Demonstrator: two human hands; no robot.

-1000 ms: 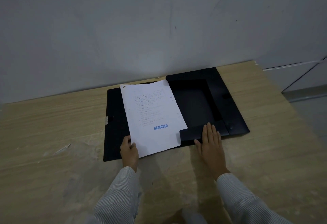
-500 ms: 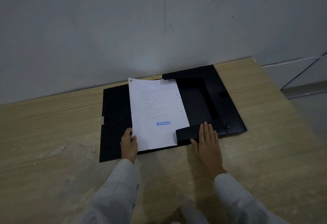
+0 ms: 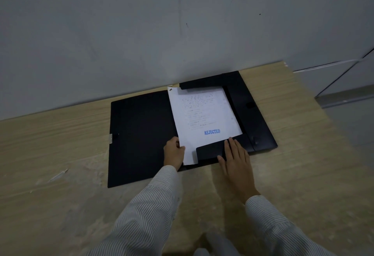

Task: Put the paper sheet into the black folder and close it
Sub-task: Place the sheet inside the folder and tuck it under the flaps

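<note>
The black folder (image 3: pixel 139 134) lies open and flat on the wooden table, its cover spread to the left. A white paper sheet (image 3: pixel 204 118) with a blue "REJECTED" stamp lies in the right half, its top edge under the far flap and its lower right corner under the near flap (image 3: pixel 210 151). My left hand (image 3: pixel 174 152) grips the sheet's lower left edge. Fingers together, my right hand (image 3: pixel 235 158) rests flat on the near flap, holding nothing.
The wooden table (image 3: pixel 60 174) stands against a grey wall (image 3: pixel 141 33). Its right edge drops to the floor past the folder. A small pale scrap (image 3: pixel 58 174) lies on the table to the left.
The sheet has slid to the right, off the cover and into the folder's right half, under the flaps. My left hand moved right with it; my right hand stayed on the near flap.
</note>
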